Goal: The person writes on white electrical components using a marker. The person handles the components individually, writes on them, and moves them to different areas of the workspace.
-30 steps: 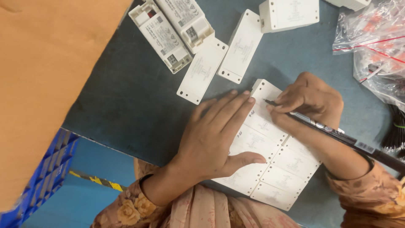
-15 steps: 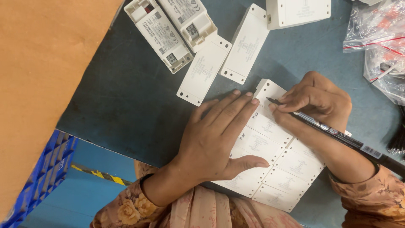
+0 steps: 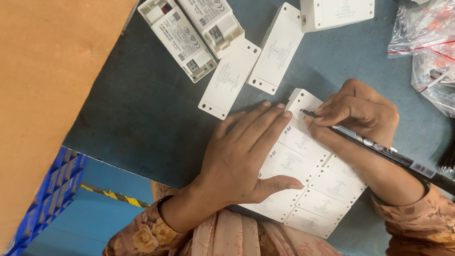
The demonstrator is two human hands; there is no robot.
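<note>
Several white flat rectangular covers (image 3: 313,185) lie side by side in two rows on the dark blue-grey table (image 3: 142,109). My left hand (image 3: 246,156) lies flat on the left row, fingers spread, pressing the covers down. My right hand (image 3: 358,111) grips a black marker pen (image 3: 379,147), its tip touching the top cover of the row near my left fingertips. Small handwritten marks show on the covers' left edges.
Two white cased electronic units (image 3: 189,28) and two loose white covers (image 3: 251,66) lie at the far side, with another white box (image 3: 336,12) beyond. Clear plastic bags (image 3: 426,42) sit at the right. A brown cardboard sheet (image 3: 47,95) covers the left; a blue crate (image 3: 47,208) stands below.
My right hand has shifted the pen tip slightly along the top cover. My left hand stays pressed on the covers.
</note>
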